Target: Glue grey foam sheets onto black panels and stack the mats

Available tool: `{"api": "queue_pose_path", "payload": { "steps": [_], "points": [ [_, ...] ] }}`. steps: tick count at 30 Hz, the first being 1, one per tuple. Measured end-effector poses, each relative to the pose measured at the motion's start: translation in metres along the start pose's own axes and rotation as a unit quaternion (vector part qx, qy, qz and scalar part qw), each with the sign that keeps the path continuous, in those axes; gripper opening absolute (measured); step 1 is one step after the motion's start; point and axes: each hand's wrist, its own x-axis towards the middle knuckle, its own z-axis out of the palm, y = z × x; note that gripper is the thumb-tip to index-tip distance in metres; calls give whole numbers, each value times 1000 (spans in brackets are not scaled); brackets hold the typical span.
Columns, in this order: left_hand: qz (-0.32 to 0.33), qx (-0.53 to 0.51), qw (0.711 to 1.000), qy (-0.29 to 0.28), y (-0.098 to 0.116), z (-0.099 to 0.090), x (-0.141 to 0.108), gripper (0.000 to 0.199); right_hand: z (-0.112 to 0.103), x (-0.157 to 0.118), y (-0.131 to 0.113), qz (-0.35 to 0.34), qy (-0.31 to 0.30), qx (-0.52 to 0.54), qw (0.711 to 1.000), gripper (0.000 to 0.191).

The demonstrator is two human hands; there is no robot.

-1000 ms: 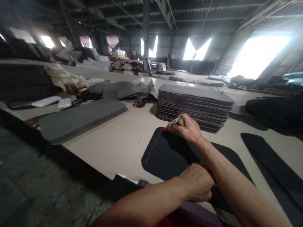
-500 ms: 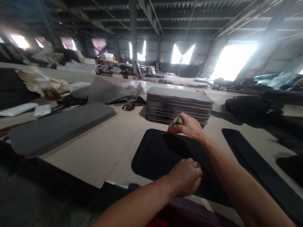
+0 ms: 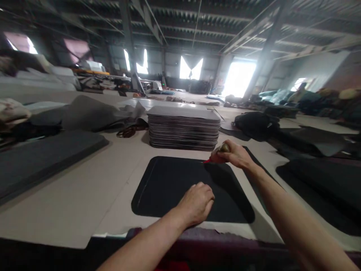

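Note:
A black panel with rounded corners [image 3: 169, 184] lies flat on the pale table, with a thin light line along its left side. My right hand [image 3: 232, 153] is wrapped round a small bottle [image 3: 225, 147], tilted so that its red tip [image 3: 207, 161] meets the panel near the far edge. On the panel's near part rests my left hand [image 3: 199, 203], its fingers curled; whether anything is under them is hidden. Just beyond the panel stands a neat stack of grey-topped panels [image 3: 184, 128].
Thick dark grey sheets [image 3: 50, 158] lie at the left. Brown cord [image 3: 126, 131] sits left of the stack, near crumpled grey material [image 3: 87, 113]. Dark pieces [image 3: 324, 188] and a black bundle [image 3: 255, 124] are on the right.
The view has swung to the right. My right hand has moved the bottle tip rightward along the panel's far edge, and my left hand still rests on the panel.

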Motion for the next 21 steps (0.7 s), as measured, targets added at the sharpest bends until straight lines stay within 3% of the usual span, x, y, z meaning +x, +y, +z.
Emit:
{"api": "queue_pose_path", "payload": {
  "steps": [5,11,17,21],
  "points": [
    [7,0,1000,16,0,1,0,12,15,-1,-17,-31,9,93,995,30],
    [14,13,1000,20,0,1,-1,15,54,11,-82,-82,7,167,983,30],
    [17,31,999,-1,-4,11,0,14,89,35,-138,-151,-25,156,976,28],
    [12,49,999,-4,-9,26,4,17,93,46,-161,-187,-46,117,974,27]
  ]
}}
